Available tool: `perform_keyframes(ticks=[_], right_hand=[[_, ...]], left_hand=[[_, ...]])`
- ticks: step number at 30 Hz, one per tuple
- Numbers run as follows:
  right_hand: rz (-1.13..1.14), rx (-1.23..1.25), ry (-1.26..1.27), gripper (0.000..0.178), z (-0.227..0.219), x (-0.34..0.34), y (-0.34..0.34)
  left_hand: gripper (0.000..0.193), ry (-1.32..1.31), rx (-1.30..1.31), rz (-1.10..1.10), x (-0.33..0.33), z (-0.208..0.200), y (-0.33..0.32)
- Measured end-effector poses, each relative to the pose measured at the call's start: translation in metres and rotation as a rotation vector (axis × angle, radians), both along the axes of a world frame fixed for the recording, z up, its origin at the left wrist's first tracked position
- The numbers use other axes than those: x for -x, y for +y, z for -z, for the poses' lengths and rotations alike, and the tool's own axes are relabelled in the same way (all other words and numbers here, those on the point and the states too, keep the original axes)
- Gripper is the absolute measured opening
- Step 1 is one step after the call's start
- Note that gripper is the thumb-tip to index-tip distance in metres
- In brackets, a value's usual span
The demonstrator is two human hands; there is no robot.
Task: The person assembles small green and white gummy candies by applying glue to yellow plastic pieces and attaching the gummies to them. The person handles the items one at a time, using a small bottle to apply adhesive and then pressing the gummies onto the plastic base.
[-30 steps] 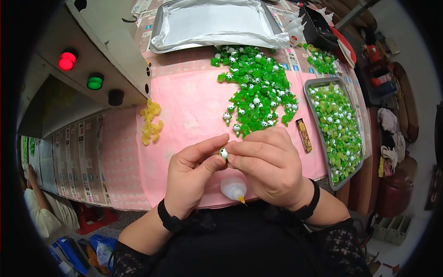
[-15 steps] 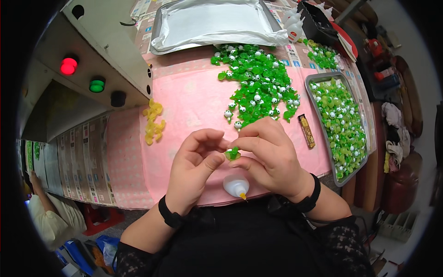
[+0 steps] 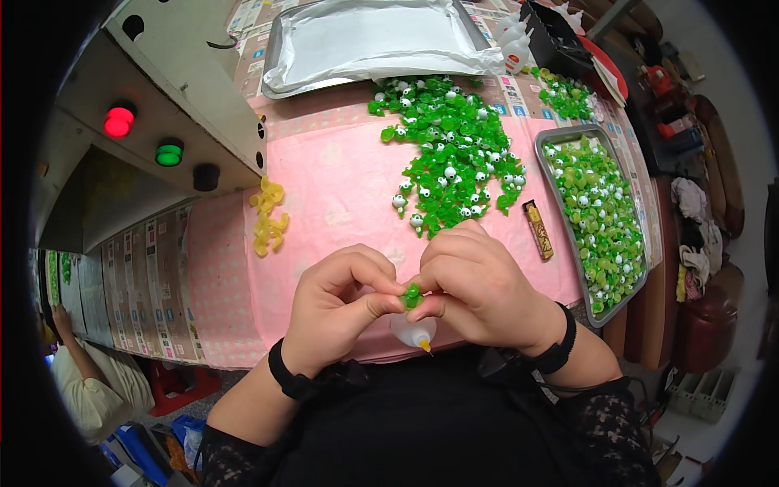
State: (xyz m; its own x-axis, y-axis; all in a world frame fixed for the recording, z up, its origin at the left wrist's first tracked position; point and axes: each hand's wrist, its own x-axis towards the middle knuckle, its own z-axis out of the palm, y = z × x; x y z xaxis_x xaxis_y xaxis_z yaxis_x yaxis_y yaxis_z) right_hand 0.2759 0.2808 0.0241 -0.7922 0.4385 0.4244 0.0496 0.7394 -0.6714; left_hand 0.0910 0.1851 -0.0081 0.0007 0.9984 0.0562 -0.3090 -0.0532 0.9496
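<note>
Just above the near edge of the pink sheet [image 3: 316, 215], in front of the person's chest, a small green piece [image 3: 412, 295] is pinched between two hands. The left hand [image 3: 337, 304] has a narrow grip on one side of it, thumb and fingertip; the right hand [image 3: 487, 296] matches that from the other side, probably because something so little needs steadying from both ends. Its finer details are hidden by the fingers. Just below, a white squeeze bottle [image 3: 412, 331] lies with its yellow tip towards the body, likely left there for quick reach. Beyond the hands, green pieces with white eyeball-like parts form a loose heap [image 3: 454, 162], near enough to pick from. To the right stands a metal tray [image 3: 568, 131] full of similar pieces, its rim presumably keeping them from scattering over the worktop [image 3: 154, 272]. Between heap and tray lies a dark, gold-patterned stick (perhaps a lighter) [image 3: 537, 230]. Some yellow pieces [image 3: 270, 195] sit apart at left, perhaps to avoid mixing colours.
</note>
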Motion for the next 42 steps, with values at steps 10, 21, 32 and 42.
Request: perform_keyframes(ticks=[10, 21, 32, 42], right_hand=[[-0.068, 0.029, -0.032, 0.021, -0.0060, -0.0004, 0.0063], [0.054, 0.048, -0.029, 0.017, -0.0032, 0.0053, 0.0010], [0.001, -0.066, -0.077, 0.016, -0.0063, 0.0021, 0.0024], [-0.057, -0.030, -0.098, 0.020, -0.0078, 0.0004, 0.0062]], left_hand=[[0.012, 0.070, -0.005, 0.034, 0.0044, -0.0011, -0.0002], [0.012, 0.130, 0.009, -0.098, 0.0024, 0.0008, 0.0027], [0.011, 0.106, 0.029, -0.014, 0.0042, -0.0015, 0.0029], [0.009, 0.081, 0.051, 0.032, 0.0048, -0.0033, 0.0027]])
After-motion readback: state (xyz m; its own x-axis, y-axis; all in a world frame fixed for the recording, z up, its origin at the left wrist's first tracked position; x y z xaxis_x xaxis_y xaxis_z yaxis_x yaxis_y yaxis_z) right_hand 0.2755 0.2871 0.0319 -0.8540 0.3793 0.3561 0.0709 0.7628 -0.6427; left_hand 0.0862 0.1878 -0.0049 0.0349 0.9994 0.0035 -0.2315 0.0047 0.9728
